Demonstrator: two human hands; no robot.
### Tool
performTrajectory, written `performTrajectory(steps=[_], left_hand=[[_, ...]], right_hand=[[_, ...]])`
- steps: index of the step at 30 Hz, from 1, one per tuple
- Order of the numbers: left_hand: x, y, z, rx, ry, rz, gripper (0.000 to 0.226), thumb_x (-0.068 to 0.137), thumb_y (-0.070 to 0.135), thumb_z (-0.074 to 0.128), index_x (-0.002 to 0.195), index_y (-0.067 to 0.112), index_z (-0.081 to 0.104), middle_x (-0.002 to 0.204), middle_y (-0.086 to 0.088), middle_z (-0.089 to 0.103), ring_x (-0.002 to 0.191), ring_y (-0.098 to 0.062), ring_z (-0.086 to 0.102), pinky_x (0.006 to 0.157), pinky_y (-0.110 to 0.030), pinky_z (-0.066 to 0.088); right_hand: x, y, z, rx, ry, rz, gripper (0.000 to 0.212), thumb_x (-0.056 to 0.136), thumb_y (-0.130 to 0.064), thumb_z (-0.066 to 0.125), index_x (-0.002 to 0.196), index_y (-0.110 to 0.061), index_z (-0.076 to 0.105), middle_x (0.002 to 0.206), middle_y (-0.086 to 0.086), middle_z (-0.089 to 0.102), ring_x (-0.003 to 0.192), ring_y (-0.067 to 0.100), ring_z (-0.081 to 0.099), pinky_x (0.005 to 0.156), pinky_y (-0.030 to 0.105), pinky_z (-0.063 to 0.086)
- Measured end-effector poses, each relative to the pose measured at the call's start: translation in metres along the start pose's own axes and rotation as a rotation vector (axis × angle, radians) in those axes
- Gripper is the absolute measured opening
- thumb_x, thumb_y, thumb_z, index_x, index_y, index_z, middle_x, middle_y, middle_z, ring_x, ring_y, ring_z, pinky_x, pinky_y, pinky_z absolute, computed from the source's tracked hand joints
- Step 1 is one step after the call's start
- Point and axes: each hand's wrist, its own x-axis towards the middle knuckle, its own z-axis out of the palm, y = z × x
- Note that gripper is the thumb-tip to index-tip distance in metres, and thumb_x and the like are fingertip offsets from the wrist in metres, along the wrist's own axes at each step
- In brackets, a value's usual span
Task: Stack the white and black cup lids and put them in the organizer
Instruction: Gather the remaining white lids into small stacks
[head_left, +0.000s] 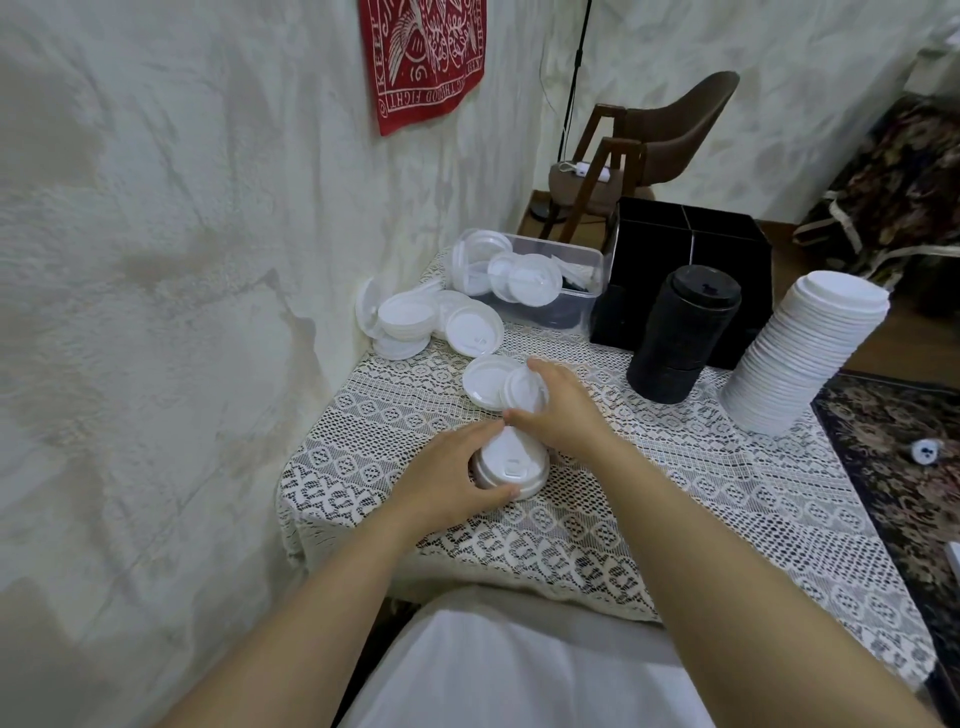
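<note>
Short lid stack (511, 467) sits upright on the desk (675, 499), left hand (447, 478) cupping it; right hand (558, 410) pinches a tilted lid (524, 389).

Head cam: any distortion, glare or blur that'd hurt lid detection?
Head view: wide-angle bending shows at the edges, and the tall white lid stack leans. Light is soft and even, no hard glare. White lids in the clear bin wash together, edges faint. The right hand and left hand look slightly soft. Black lid stack shows little surface detail.
</note>
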Motion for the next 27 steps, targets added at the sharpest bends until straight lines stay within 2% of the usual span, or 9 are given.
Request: performTrajectory(steps=[5, 10, 12, 15, 17, 19, 21, 23, 27], left_hand=[[0.001, 0.000, 0.000, 0.014, -0.008, -0.001, 0.087, 0.077, 0.052, 0.073, 0.149, 0.033, 0.029, 0.154, 0.013, 0.032, 0.138, -0.011, 0.029, 0.115, -0.035, 0.025], [0.001, -0.002, 0.000, 0.008, -0.010, -0.009, 0.086, 0.077, 0.052, 0.073, 0.149, 0.033, 0.029, 0.154, 0.013, 0.031, 0.139, -0.011, 0.028, 0.114, -0.034, 0.024], [0.002, -0.002, 0.001, 0.001, -0.008, -0.011, 0.086, 0.077, 0.051, 0.074, 0.149, 0.033, 0.030, 0.154, 0.013, 0.032, 0.139, -0.011, 0.028, 0.115, -0.035, 0.024], [0.002, -0.003, 0.002, -0.016, -0.005, -0.018, 0.086, 0.076, 0.050, 0.075, 0.148, 0.033, 0.031, 0.153, 0.014, 0.033, 0.139, -0.011, 0.029, 0.116, -0.036, 0.025], [0.002, -0.004, 0.002, -0.027, -0.003, -0.022, 0.087, 0.075, 0.050, 0.076, 0.148, 0.034, 0.032, 0.152, 0.015, 0.034, 0.139, -0.010, 0.029, 0.115, -0.037, 0.026], [0.002, -0.003, 0.002, -0.023, 0.003, -0.021, 0.086, 0.075, 0.050, 0.075, 0.148, 0.034, 0.032, 0.152, 0.015, 0.034, 0.139, -0.011, 0.029, 0.115, -0.036, 0.026], [0.001, -0.002, 0.001, -0.019, 0.003, -0.021, 0.086, 0.076, 0.049, 0.075, 0.148, 0.033, 0.032, 0.153, 0.014, 0.033, 0.139, -0.011, 0.029, 0.114, -0.034, 0.024], [0.001, -0.001, 0.001, -0.019, 0.002, -0.022, 0.086, 0.076, 0.049, 0.075, 0.148, 0.033, 0.032, 0.153, 0.014, 0.033, 0.139, -0.011, 0.029, 0.114, -0.034, 0.024], [0.002, -0.002, 0.001, -0.027, 0.004, -0.029, 0.086, 0.075, 0.050, 0.076, 0.148, 0.034, 0.032, 0.152, 0.014, 0.034, 0.139, -0.011, 0.030, 0.115, -0.036, 0.026]], right_hand=[[-0.003, 0.005, -0.004, 0.018, 0.092, 0.039, 0.082, 0.078, -0.036, 0.077, 0.147, -0.024, 0.035, 0.147, 0.006, 0.039, 0.133, 0.028, 0.037, 0.107, 0.043, 0.034], [-0.021, 0.029, -0.024, 0.072, 0.025, 0.038, 0.075, 0.076, -0.013, 0.072, 0.143, -0.024, 0.040, 0.144, 0.002, 0.033, 0.132, 0.029, 0.033, 0.092, 0.036, 0.046], [-0.029, 0.037, -0.029, 0.008, -0.077, 0.024, 0.077, 0.073, -0.008, 0.072, 0.142, -0.027, 0.041, 0.140, -0.002, 0.037, 0.134, 0.025, 0.031, 0.106, 0.046, 0.038], [-0.036, 0.048, -0.029, -0.099, -0.145, 0.004, 0.083, 0.075, -0.015, 0.071, 0.147, -0.033, 0.034, 0.155, -0.006, 0.028, 0.145, 0.019, 0.018, 0.119, 0.055, 0.008], [-0.037, 0.052, -0.025, -0.119, -0.054, 0.029, 0.083, 0.080, -0.036, 0.072, 0.150, -0.031, 0.028, 0.161, -0.003, 0.019, 0.147, 0.024, 0.015, 0.119, 0.053, 0.010], [-0.037, 0.050, -0.019, -0.211, 0.069, 0.094, 0.088, 0.082, -0.059, 0.065, 0.151, -0.022, 0.026, 0.156, 0.007, 0.025, 0.143, 0.029, 0.023, 0.117, 0.047, 0.021], [-0.036, 0.048, -0.014, -0.288, 0.135, 0.134, 0.090, 0.083, -0.067, 0.058, 0.150, -0.017, 0.026, 0.149, 0.012, 0.032, 0.138, 0.031, 0.030, 0.113, 0.045, 0.027], [-0.038, 0.048, -0.010, -0.285, 0.143, 0.124, 0.089, 0.083, -0.062, 0.062, 0.150, -0.017, 0.025, 0.148, 0.011, 0.035, 0.137, 0.031, 0.030, 0.112, 0.044, 0.025], [-0.044, 0.047, -0.018, -0.043, 0.050, 0.094, 0.086, 0.077, -0.036, 0.069, 0.150, -0.031, 0.024, 0.150, 0.006, 0.037, 0.140, 0.029, 0.024, 0.115, 0.048, 0.018]])
